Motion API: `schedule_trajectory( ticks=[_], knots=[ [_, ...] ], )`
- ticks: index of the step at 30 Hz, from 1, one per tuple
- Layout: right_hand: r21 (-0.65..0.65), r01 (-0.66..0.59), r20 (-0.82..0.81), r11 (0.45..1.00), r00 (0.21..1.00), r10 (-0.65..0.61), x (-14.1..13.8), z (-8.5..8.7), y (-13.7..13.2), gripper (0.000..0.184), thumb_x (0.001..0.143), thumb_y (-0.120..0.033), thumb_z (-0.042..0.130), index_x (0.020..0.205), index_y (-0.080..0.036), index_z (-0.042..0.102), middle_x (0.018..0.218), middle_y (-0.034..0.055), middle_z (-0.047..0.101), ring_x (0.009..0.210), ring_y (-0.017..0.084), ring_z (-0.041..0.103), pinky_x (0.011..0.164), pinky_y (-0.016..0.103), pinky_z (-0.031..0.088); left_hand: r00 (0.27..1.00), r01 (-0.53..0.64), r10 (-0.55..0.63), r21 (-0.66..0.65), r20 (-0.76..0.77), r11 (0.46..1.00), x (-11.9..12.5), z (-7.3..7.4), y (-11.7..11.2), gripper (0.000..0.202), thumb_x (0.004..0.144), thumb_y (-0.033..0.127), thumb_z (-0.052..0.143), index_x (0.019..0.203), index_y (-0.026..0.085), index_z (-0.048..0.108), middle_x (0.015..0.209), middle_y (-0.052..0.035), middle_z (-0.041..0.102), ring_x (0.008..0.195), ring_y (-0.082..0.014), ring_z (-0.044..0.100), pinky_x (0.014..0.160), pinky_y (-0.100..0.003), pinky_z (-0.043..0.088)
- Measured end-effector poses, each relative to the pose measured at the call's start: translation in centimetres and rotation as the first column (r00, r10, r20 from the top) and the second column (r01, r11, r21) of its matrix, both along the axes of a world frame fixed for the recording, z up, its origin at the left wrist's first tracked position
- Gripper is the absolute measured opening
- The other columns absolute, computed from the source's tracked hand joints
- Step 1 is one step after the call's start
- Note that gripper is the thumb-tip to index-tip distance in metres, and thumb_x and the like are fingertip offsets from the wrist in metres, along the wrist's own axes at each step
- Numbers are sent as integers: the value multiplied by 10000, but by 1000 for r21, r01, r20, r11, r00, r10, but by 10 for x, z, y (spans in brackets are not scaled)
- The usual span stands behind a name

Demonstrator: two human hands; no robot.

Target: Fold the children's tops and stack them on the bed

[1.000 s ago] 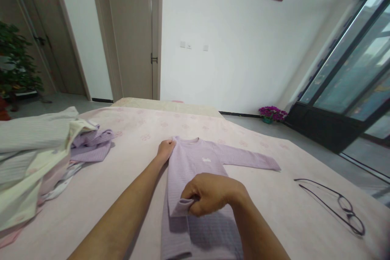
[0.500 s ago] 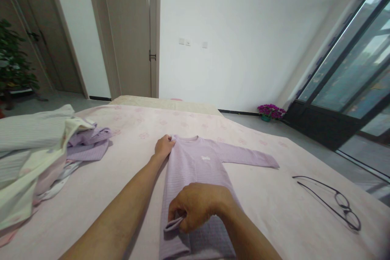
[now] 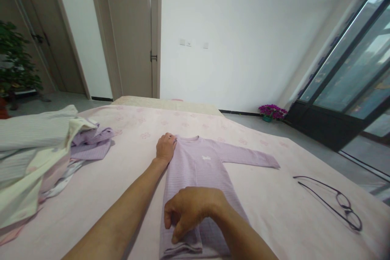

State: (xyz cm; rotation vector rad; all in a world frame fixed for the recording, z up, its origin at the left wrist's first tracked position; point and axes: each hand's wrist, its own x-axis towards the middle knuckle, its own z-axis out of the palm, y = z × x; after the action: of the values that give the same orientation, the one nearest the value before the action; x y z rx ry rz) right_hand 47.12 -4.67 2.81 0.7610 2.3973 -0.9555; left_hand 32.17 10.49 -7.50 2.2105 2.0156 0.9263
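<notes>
A lilac long-sleeved shirt point(image 3: 210, 174) lies front up, with a small white print on its chest. One sleeve stretches out to the right; the other is folded down along the left side of the body, its cuff near the bottom edge. At the left shoulder, my left hand point(image 3: 166, 146) is closed on the fabric edge, its fingertips partly hidden. My right hand point(image 3: 193, 211) hovers just over the folded sleeve near the cuff, thumb and fingers apart with nothing between them.
A heap of clothes point(image 3: 33, 158) lies to the left on the pink bedspread point(image 3: 137, 207). Black-framed glasses point(image 3: 343, 207) rest at the right. Beyond the bed stand a potted purple flower point(image 3: 271, 111), a leafy plant point(image 3: 16, 61) and a closed door point(image 3: 131, 32).
My right hand has let go of the sleeve cuff, which now lies flat near the shirt's bottom. My left hand has turned slightly at the shoulder.
</notes>
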Motion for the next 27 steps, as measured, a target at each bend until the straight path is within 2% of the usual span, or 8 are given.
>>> schedule_trajectory(
  ticks=[3,6,12,16,19,22,24,27],
  knots=[
    [-18,15,3,1000,1000,-15,-2,-4,1,348,688,-388,768,997,-257,673,843,-49,665,747,137,601,638,214,403,996,85,-86,-33,-33,996,-1,-3,4,299,990,296,425,1060,198,699,1163,-105,661,1164,-250,554,1063,-372,377],
    [-25,13,7,1000,1000,-13,-4,-7,1,350,671,-399,772,973,-261,658,826,-54,649,729,135,592,631,215,399,982,175,-180,-88,-52,981,-2,-8,10,342,1002,320,393,1140,195,680,1283,-98,650,1254,-230,529,1118,-367,321],
    [85,-13,27,996,1000,11,-9,-12,-1,421,608,-504,783,948,-299,641,883,-62,652,719,145,572,610,231,384,972,218,-230,-199,-39,956,-6,-18,16,500,982,433,402,1429,224,482,1575,-92,375,1464,-319,293,1175,-545,156],
    [95,16,15,995,1000,-18,-10,-15,-1,423,591,-488,814,925,-286,652,833,-61,646,701,140,567,611,229,381,972,229,-237,-224,-7,947,-12,-18,15,560,977,462,389,1488,233,396,1612,-101,286,1491,-294,238,1191,-517,123],
    [-154,107,-18,982,994,-111,-6,-23,6,403,600,-439,841,886,-237,641,723,-69,607,632,111,552,596,214,402,971,239,-239,-216,26,947,-19,-17,9,572,986,435,370,1515,220,343,1621,-112,261,1501,-244,219,1199,-459,153],
    [-476,200,-52,856,966,-255,4,-33,18,407,604,-427,856,838,-193,620,659,-74,588,573,87,544,562,196,435,969,249,-242,-195,58,949,-26,-17,-3,569,992,394,350,1520,183,339,1614,-124,279,1493,-221,245,1200,-401,196],
    [-535,223,-101,815,941,-324,13,-35,27,425,586,-421,871,831,-178,624,667,-69,607,560,78,552,540,183,447,965,263,-253,-178,73,948,-31,-17,-15,569,999,382,334,1517,148,350,1606,-140,295,1481,-211,276,1197,-362,218],
    [-551,234,-136,801,922,-363,25,-27,34,408,623,-414,858,870,-165,650,688,-57,641,551,71,579,523,167,456,953,301,-291,-162,84,940,-36,-18,-38,559,1009,390,322,1502,134,385,1590,-146,329,1463,-212,314,1195,-351,241]
  ],
)
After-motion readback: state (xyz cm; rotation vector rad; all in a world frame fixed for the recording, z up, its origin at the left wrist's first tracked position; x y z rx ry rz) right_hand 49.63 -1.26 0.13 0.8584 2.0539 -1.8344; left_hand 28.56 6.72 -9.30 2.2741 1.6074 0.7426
